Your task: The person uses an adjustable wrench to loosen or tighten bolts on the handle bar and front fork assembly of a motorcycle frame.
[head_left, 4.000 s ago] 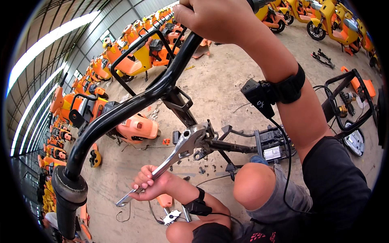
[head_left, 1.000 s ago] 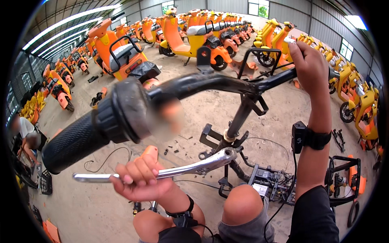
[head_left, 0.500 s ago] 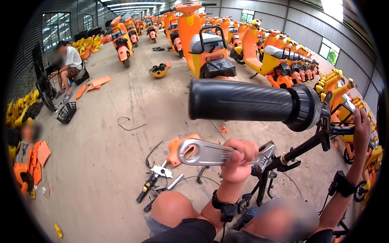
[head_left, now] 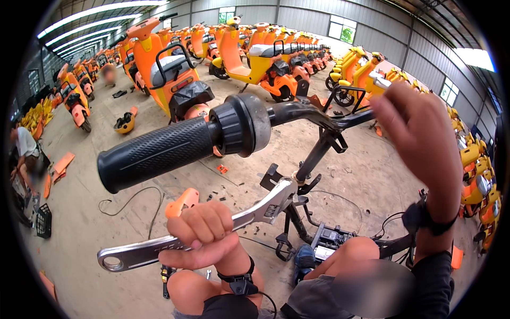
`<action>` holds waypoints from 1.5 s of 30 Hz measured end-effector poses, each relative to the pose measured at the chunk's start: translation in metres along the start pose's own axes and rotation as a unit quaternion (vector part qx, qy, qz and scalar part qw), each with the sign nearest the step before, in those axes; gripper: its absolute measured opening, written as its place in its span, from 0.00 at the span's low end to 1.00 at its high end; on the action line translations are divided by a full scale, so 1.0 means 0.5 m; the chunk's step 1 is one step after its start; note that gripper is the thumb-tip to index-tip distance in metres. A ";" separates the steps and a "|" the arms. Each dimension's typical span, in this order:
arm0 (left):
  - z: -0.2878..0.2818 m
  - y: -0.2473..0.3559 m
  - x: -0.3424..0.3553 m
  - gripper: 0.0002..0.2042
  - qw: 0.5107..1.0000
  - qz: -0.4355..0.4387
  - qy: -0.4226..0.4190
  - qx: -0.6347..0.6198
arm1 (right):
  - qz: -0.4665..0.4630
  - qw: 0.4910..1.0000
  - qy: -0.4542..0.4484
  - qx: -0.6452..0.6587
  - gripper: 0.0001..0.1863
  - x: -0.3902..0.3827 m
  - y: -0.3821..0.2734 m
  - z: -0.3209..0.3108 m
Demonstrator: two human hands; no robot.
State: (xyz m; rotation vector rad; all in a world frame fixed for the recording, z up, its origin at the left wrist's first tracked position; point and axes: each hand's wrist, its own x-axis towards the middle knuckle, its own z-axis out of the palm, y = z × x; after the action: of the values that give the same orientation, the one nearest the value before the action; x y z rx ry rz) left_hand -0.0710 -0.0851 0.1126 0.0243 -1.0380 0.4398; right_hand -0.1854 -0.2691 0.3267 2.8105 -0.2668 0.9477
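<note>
My left hand (head_left: 202,234) is closed around a long silver adjustable wrench (head_left: 133,255), its head reaching to the steering column (head_left: 311,159) of a stripped scooter frame by a metal collar; whether the jaws grip it I cannot tell. The black handlebar (head_left: 292,110) crosses above, its ribbed grip (head_left: 154,151) pointing at the left, above my left hand. My right hand (head_left: 417,130) is at the bar's right side, its fingers bent and smeared by motion, partly covering the bar; whether it holds it is unclear. Under the column lies an exposed electronics tray (head_left: 332,239).
Rows of orange and yellow scooters (head_left: 234,53) stand behind. A co-worker (head_left: 26,146) sits at far left near a black crate (head_left: 43,220). Loose orange panels (head_left: 62,165), a yellow helmet-like shell (head_left: 125,125) and cables (head_left: 151,189) lie on the concrete floor (head_left: 95,202).
The view has swung back to the right since half a second ago. The wrench is angled up toward the column. My right hand looks larger and higher, and is blurred.
</note>
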 end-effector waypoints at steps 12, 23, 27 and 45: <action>0.126 0.134 0.026 0.18 0.978 0.156 0.061 -0.128 | -0.109 0.804 -0.222 0.540 0.18 -0.145 0.043 0.125; 0.268 0.029 0.049 0.16 0.991 0.060 0.006 0.119 | -0.014 0.078 -0.143 0.986 0.45 -0.290 -0.180 0.351; 0.244 -0.020 0.028 0.17 0.956 -0.135 -0.005 0.259 | 0.140 -0.101 0.062 0.983 0.29 -0.307 -0.208 0.367; -0.067 0.174 0.011 0.11 0.314 -0.867 -0.152 0.355 | 0.283 0.314 0.073 0.903 0.25 -0.257 -0.040 0.518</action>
State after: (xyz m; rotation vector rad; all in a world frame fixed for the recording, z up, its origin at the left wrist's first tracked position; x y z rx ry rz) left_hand -0.0727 0.0039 0.0840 1.9581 -0.5109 -1.2712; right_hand -0.1306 -0.2892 0.0427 4.1325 -0.0256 3.4994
